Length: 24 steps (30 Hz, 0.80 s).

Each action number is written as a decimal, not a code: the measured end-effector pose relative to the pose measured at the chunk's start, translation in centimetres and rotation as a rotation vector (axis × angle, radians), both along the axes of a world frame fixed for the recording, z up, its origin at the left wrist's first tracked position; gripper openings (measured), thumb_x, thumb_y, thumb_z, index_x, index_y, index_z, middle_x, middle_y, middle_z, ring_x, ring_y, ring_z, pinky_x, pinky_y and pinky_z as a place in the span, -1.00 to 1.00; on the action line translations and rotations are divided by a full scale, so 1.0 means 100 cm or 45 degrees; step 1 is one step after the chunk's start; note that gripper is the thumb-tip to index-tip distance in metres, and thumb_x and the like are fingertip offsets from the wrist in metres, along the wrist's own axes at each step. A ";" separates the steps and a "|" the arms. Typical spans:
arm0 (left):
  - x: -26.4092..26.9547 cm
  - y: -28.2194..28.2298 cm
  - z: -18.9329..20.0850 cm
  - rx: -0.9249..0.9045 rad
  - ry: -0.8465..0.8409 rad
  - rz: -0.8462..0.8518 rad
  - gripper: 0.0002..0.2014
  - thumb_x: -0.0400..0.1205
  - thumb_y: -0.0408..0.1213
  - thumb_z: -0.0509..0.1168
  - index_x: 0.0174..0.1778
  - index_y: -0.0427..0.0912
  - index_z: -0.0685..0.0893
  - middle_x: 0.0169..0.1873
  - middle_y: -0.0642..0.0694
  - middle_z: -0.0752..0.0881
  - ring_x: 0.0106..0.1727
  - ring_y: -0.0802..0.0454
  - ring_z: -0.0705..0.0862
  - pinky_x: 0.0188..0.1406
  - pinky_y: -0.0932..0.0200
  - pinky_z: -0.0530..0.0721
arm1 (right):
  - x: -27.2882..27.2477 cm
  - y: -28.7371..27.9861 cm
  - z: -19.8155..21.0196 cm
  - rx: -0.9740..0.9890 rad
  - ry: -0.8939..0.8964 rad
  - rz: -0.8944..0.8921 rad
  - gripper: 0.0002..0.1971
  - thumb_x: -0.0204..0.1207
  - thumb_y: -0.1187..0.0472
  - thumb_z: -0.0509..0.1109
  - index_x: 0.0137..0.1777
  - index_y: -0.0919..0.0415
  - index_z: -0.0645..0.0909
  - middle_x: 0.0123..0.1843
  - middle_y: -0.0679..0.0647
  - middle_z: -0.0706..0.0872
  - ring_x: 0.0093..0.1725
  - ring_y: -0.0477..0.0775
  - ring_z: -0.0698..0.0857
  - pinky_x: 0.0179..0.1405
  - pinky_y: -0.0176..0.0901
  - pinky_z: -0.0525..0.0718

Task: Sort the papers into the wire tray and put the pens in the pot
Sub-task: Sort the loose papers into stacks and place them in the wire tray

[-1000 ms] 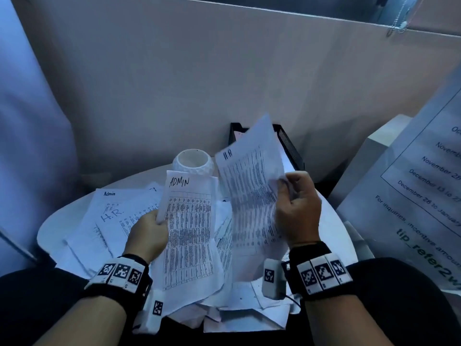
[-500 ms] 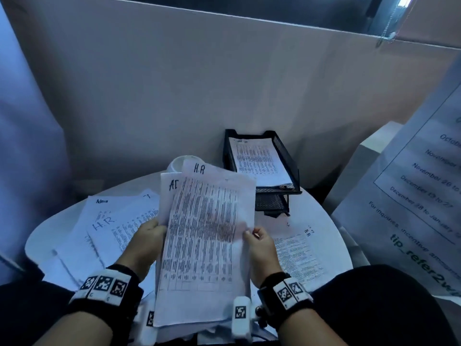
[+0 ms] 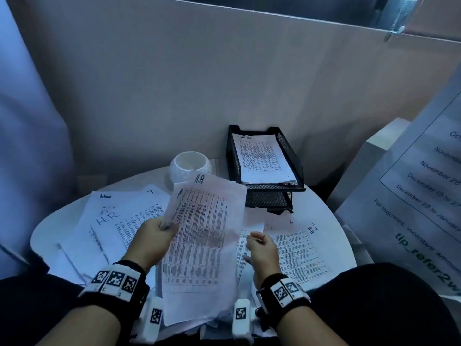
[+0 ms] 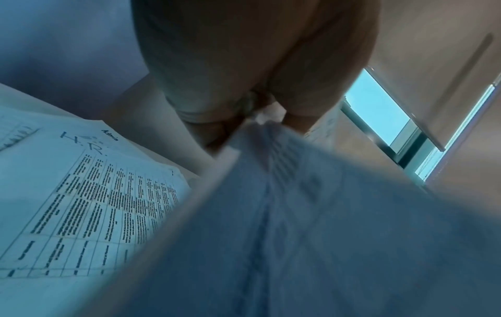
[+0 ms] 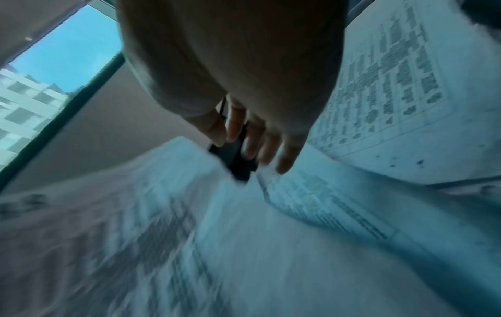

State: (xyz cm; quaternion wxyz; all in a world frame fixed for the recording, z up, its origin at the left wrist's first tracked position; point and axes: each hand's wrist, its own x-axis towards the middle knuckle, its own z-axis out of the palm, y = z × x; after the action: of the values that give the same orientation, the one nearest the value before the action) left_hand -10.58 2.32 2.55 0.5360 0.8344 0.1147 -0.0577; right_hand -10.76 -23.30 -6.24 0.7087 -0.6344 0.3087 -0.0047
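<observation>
Left grip (image 3: pixel 152 239) pinched a thin sheaf of printed sheets (image 3: pixel 202 248) by its left edge, thumb on the printed face and fingers behind; the wrist view showed the same hand (image 4: pixel 244 90) clamped on the paper's edge. That sheaf stood tilted up above the near part of the round white table (image 3: pixel 321 208), the top sheet bearing a handwritten "H.R" at its upper margin. Right grip (image 3: pixel 262 248) hovered just to the right of the sheaf, fingers loosely spread and holding nothing, and its own camera showed those fingers (image 5: pixel 254 137) apart above blurred paper. Under that hand a loose sheet (image 3: pixel 299 255) lay flat on the table, marked with small handwritten letters near its far corner. To the left, several overlapping papers (image 3: pixel 112 221) were fanned across the table, one headed "Admin", another with a large "H.R.". Beyond the held sheaf sat a white round pot (image 3: pixel 190 166), its mouth open upward; I could not see any pens. Farther right, against the partition wall, stood the black wire tray (image 3: pixel 287 156), two tiers high, with printed pages (image 3: pixel 262 158) lying in its upper tier.
</observation>
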 end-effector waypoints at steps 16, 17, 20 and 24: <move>0.000 0.015 0.003 0.140 -0.032 0.159 -0.82 0.75 -0.37 0.28 -0.19 -0.15 0.62 -0.42 -0.16 0.47 -0.42 -0.06 0.42 -0.36 0.08 0.43 | -0.006 -0.004 -0.013 -0.455 0.129 0.100 -0.83 0.56 0.39 0.41 -0.27 0.24 0.64 -0.31 0.09 0.68 -0.30 0.12 0.60 -0.26 -0.14 0.61; -0.001 0.015 0.004 0.159 -0.029 0.162 -0.85 0.75 -0.38 0.27 -0.15 -0.19 0.64 -0.42 -0.16 0.48 -0.42 -0.07 0.43 -0.36 0.08 0.44 | -0.004 -0.003 0.004 -0.516 0.067 0.113 -0.84 0.60 0.35 0.38 -0.23 0.23 0.61 -0.28 0.09 0.67 -0.29 0.10 0.58 -0.27 -0.12 0.60; 0.000 0.013 0.004 0.207 -0.022 0.151 -0.90 0.75 -0.39 0.24 -0.03 -0.26 0.65 -0.38 -0.19 0.54 -0.41 -0.09 0.47 -0.39 0.11 0.46 | 0.002 -0.004 0.051 -0.655 -0.139 0.202 -0.89 0.65 0.27 0.33 -0.12 0.21 0.56 -0.19 0.10 0.69 -0.23 0.10 0.60 -0.20 -0.02 0.66; 0.001 0.012 0.003 0.267 -0.016 0.115 -0.88 0.76 -0.39 0.19 0.07 -0.22 0.64 -0.41 -0.13 0.55 -0.45 -0.08 0.48 -0.46 0.16 0.44 | -0.001 -0.014 0.108 -0.653 -0.407 0.250 -0.90 0.68 0.28 0.40 -0.08 0.22 0.57 -0.13 0.10 0.72 -0.18 0.04 0.68 -0.26 -0.17 0.68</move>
State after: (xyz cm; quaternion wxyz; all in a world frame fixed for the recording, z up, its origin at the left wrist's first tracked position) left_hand -10.52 3.56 2.85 0.4486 0.8802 0.1543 -0.0159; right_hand -10.89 -24.74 4.56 0.5624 -0.8102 0.1195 -0.1138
